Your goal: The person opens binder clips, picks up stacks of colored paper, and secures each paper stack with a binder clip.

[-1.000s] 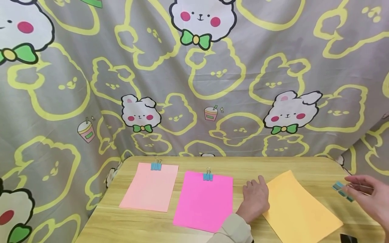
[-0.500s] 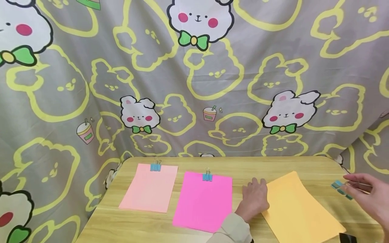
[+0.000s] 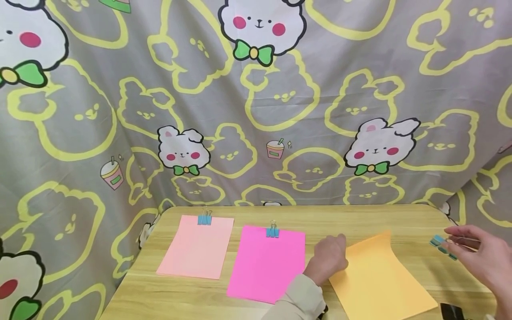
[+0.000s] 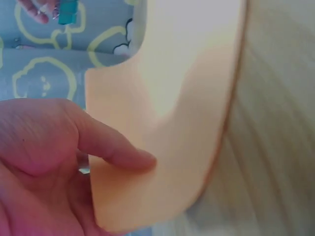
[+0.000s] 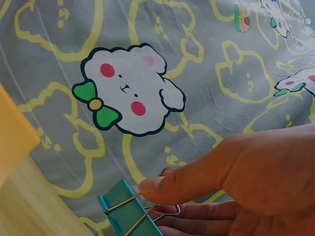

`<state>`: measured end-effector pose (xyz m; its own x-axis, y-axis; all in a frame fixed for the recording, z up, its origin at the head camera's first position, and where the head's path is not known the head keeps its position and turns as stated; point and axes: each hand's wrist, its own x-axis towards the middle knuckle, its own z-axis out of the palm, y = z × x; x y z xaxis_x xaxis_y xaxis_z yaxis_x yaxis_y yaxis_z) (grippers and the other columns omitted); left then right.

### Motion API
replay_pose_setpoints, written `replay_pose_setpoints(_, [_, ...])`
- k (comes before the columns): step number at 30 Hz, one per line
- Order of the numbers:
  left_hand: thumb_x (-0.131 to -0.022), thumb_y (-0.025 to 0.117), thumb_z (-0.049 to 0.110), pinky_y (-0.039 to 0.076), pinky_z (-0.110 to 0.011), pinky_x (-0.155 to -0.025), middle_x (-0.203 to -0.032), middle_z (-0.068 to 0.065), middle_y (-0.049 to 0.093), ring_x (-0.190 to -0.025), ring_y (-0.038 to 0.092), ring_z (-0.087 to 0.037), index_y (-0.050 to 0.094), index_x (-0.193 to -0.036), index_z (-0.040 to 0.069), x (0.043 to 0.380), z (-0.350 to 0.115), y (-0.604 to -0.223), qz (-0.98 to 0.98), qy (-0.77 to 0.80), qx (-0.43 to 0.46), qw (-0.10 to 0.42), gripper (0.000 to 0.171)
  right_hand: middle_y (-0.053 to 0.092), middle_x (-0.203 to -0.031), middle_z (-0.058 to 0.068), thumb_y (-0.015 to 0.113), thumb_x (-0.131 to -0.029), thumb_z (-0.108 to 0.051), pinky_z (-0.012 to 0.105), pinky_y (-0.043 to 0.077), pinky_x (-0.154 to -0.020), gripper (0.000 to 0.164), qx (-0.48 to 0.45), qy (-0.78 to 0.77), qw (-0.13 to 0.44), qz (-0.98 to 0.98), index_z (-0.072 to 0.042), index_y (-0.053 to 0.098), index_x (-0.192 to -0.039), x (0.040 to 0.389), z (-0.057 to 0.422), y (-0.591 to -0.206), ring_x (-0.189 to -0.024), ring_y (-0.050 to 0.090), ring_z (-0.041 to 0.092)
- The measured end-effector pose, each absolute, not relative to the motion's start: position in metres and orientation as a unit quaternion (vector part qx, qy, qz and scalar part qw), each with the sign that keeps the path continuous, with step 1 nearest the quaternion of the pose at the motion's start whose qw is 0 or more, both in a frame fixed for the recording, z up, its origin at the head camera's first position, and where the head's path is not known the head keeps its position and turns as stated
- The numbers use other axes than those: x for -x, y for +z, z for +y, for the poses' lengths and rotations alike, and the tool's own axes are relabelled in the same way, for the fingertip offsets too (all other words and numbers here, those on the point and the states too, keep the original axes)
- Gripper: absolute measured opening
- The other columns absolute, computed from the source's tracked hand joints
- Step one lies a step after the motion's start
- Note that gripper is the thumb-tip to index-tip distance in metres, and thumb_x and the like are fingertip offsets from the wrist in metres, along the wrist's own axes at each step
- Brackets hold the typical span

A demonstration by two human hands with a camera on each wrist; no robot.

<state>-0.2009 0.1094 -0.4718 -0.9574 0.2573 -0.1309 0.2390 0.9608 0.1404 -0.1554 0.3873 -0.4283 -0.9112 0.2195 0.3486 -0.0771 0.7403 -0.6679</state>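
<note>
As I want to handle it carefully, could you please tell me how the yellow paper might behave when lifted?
The yellow paper will probably flop, since it curves in the left grip. It's likely light for its size, as its edge looks thin.

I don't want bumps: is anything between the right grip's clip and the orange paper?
Nothing visible is. In the head view, only tabletop shows between the blue clip in the right grip and the orange paper.
</note>
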Motion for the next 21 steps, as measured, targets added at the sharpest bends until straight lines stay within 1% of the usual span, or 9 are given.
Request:
replay_pose_setpoints(3, [-0.092,0.073,0.014,0.029,-0.026,-0.044,-0.061,0.003,0.044,-0.049,0.033,-0.012,0.054,-0.102,0.025,0.202,0.105,-0.47,0.984,0.068,-0.128,0.101,0.024,0.068,-0.086,0.007,0.073,-0.088,0.004,0.009,0.041,-0.052,0.024,0.045,0.343,0.198,-0.917,0.012,0.061,-0.106,0.157,0.387,-0.429,-0.07,0.037,-0.026])
replay_pose_setpoints(4, [-0.093,0.072,0.014,0.029,-0.026,-0.044,-0.062,0.003,0.045,-0.05,0.034,-0.012,0.056,-0.108,0.027,0.202,0.104,-0.47,0.983,0.072,-0.129,0.106,0.026,0.068,-0.086,0.007,0.074,-0.088,0.003,0.01,0.041,-0.052,0.024,0.046,0.343,0.197,-0.917,0.012,0.062,-0.107,0.157,0.388,-0.43,-0.07,0.036,-0.026])
replay_pose_setpoints(7, [-0.092,0.071,0.014,0.031,-0.026,-0.045,-0.064,0.005,0.046,-0.052,0.036,-0.012,0.06,-0.107,0.028,0.202,0.101,-0.471,0.981,0.083,-0.133,0.116,0.024,0.062,-0.083,-0.021,0.074,-0.089,0.001,0.01,0.042,-0.052,0.026,0.044,0.347,0.189,-0.917,0.012,0.061,-0.108,0.157,0.388,-0.431,-0.071,0.037,-0.026])
replay_pose_setpoints(10, [-0.088,0.07,0.013,0.027,-0.025,-0.045,-0.061,0.006,0.037,-0.052,0.029,-0.011,0.058,-0.087,0.022,0.203,0.095,-0.47,0.977,0.096,-0.147,0.122,0.016,0.044,-0.085,-0.041,0.074,-0.091,-0.005,0.011,0.041,-0.054,0.029,0.05,0.341,0.175,-0.922,0.01,0.062,-0.112,0.158,0.388,-0.43,-0.071,0.036,-0.028])
replay_pose_setpoints(12, [-0.084,0.068,0.01,0.021,-0.024,-0.044,-0.059,0.005,0.028,-0.05,0.02,-0.01,0.047,-0.075,0.019,0.206,0.09,-0.469,0.972,0.11,-0.164,0.128,0.025,0.059,-0.083,-0.026,0.074,-0.092,-0.008,0.011,0.04,-0.054,0.031,0.053,0.332,0.163,-0.928,0.01,0.062,-0.115,0.158,0.386,-0.427,-0.071,0.034,-0.028])
replay_pose_setpoints(14, [-0.083,0.065,0.006,0.016,-0.024,-0.045,-0.059,0.004,0.02,-0.05,0.013,-0.01,0.039,-0.072,0.017,0.208,0.084,-0.467,0.966,0.129,-0.182,0.134,0.031,0.071,-0.086,-0.002,0.074,-0.093,-0.011,0.012,0.04,-0.055,0.033,0.055,0.323,0.155,-0.932,0.009,0.062,-0.116,0.158,0.385,-0.425,-0.071,0.033,-0.028])
replay_pose_setpoints(17, [-0.087,0.062,0.001,0.015,-0.024,-0.045,-0.058,0.005,0.023,-0.048,0.012,-0.009,0.053,-0.089,0.02,0.212,0.077,-0.467,0.957,0.162,-0.196,0.139,0.02,0.07,-0.095,0.025,0.074,-0.093,-0.011,0.013,0.039,-0.055,0.033,0.055,0.316,0.151,-0.935,0.009,0.062,-0.117,0.157,0.383,-0.424,-0.071,0.034,-0.027])
replay_pose_setpoints(19, [-0.091,0.059,-0.001,0.016,-0.023,-0.044,-0.057,0.004,0.027,-0.046,0.012,-0.009,0.061,-0.114,0.024,0.215,0.072,-0.47,0.95,0.197,-0.195,0.145,0.034,0.07,-0.096,0.026,0.074,-0.093,-0.012,0.013,0.039,-0.055,0.033,0.055,0.311,0.151,-0.937,0.008,0.063,-0.116,0.157,0.382,-0.423,-0.07,0.034,-0.027])
replay_pose_setpoints(21, [-0.093,0.057,-0.002,0.019,-0.023,-0.044,-0.064,0.008,0.046,-0.046,0.016,-0.009,0.057,-0.138,0.028,0.218,0.066,-0.474,0.941,0.236,-0.191,0.148,0.054,0.071,-0.096,0.025,0.075,-0.092,-0.012,0.014,0.038,-0.055,0.032,0.054,0.306,0.151,-0.939,0.008,0.064,-0.115,0.157,0.382,-0.422,-0.07,0.034,-0.027])
